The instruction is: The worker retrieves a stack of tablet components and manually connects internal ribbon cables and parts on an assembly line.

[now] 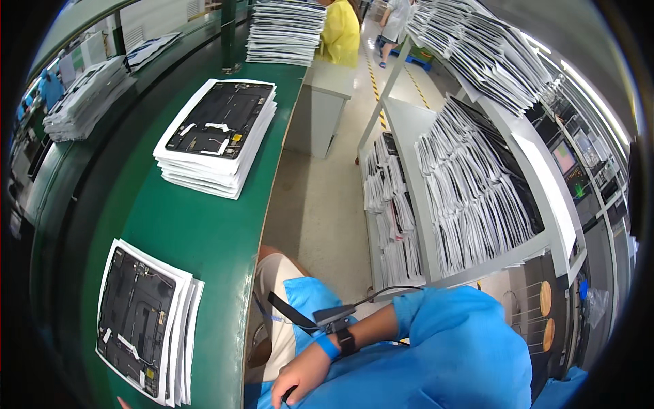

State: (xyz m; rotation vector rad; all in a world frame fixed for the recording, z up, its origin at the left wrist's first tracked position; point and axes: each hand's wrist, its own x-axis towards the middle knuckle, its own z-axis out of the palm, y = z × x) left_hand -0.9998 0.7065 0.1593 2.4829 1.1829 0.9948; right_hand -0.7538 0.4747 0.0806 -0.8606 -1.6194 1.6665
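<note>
Over my lap, my right hand (304,376) is closed, fingers curled downward. A small dark patch shows between its thumb and fingers, too hidden to name. A blue band (327,345) and a black strap with a dark device (335,319) circle that wrist. Of my left hand (123,403) only a fingertip shows at the lower edge, close to the near stack's bottom corner. That short stack (182,334) of white sheets lies on the green bench, with a black tablet-like back housing (136,313) on top. Small connectors and white tabs dot the housing.
Farther along the green bench (225,238) stands a taller stack (204,174) topped by a similar black housing (221,119). Another stack (285,34) sits at the far end. To the right, a grey rack (426,204) holds many sheet-wrapped panels. A person in yellow (340,34) is beyond the bench.
</note>
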